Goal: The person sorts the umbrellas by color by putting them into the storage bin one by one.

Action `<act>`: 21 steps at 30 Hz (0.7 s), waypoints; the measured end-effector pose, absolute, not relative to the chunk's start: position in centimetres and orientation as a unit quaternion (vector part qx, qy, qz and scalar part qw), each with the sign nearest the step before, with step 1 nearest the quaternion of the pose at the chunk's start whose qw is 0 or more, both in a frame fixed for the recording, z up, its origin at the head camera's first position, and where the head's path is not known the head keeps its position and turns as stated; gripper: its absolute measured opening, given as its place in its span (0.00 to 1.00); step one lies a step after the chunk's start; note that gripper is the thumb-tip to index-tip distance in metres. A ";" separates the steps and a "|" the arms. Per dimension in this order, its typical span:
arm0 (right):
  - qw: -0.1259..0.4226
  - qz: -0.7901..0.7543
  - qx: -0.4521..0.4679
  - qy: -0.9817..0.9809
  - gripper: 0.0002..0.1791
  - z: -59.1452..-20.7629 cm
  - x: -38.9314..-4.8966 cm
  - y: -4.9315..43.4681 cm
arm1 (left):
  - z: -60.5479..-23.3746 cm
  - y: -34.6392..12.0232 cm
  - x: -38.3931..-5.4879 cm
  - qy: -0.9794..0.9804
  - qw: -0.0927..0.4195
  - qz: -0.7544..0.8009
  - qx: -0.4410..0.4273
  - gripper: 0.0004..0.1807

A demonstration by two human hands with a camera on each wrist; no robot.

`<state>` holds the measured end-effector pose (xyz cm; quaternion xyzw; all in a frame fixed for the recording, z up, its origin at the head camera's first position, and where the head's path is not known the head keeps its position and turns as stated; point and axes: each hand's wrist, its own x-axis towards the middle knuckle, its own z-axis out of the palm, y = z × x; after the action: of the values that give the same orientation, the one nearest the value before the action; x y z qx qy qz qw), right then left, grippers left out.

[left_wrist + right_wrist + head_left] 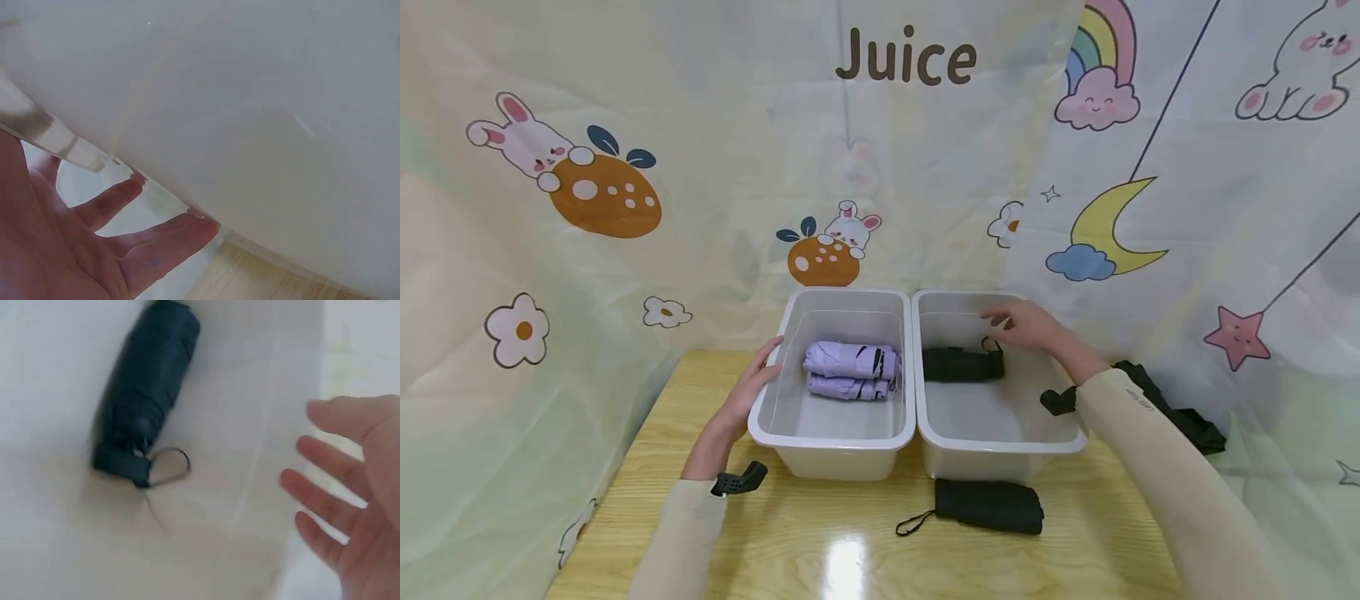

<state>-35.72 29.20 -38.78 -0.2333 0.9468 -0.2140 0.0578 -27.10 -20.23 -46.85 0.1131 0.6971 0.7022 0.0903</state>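
Observation:
My left hand (750, 390) touches the left side of a white plastic bin (842, 444); in the left wrist view its fingertips meet the bin's outer wall. Two folded lilac umbrellas (850, 360) lie side by side in that bin. Over a second white bin (1000, 447), to the right, my right hand (1024, 323) hovers with relaxed fingers and holds nothing. A folded black umbrella (150, 375) with a wrist loop lies on this bin's floor, apart from the hand. Another folded black umbrella (988, 506) rests on the table in front of the right bin.
The bins stand against each other on a wooden table (760, 533). A dark folded fabric item (1180, 412) lies right of the right bin, partly hidden by the sleeve. A printed cloth backdrop (715, 208) hangs behind and at both sides.

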 end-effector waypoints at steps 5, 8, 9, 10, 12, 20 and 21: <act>-0.042 -0.207 -0.248 0.946 0.15 -36.5 -32.5 31.8 | -46.8 -20.3 -26.9 0.701 0.088 0.699 0.112 0.31; -0.062 -0.218 -0.250 0.941 0.15 -35.7 -31.2 33.4 | -46.7 -20.4 -26.9 0.702 0.084 0.698 0.108 0.31; -0.065 -0.220 -0.247 0.941 0.15 -35.6 -30.9 34.1 | -46.7 -20.4 -26.8 0.704 0.084 0.698 0.106 0.31; -0.064 -0.225 -0.240 0.942 0.15 -35.5 -30.5 34.8 | -46.7 -20.4 -26.8 0.704 0.085 0.697 0.105 0.31; -0.063 -0.231 -0.222 0.945 0.16 -35.6 -29.9 36.5 | -46.7 -20.4 -26.8 0.705 0.087 0.696 0.105 0.31; -0.014 -0.296 -0.081 0.952 0.26 -38.9 -28.2 44.6 | -46.5 -20.1 -26.7 0.705 0.084 0.696 0.110 0.31; -0.007 -0.306 -0.063 0.950 0.28 -39.6 -27.9 45.5 | -46.6 -20.1 -26.7 0.705 0.085 0.695 0.111 0.31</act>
<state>-27.91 45.53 -39.58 -0.0626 0.9500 -0.3057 -0.0066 -26.69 -20.06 -46.57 0.1106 0.7050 0.6953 0.0850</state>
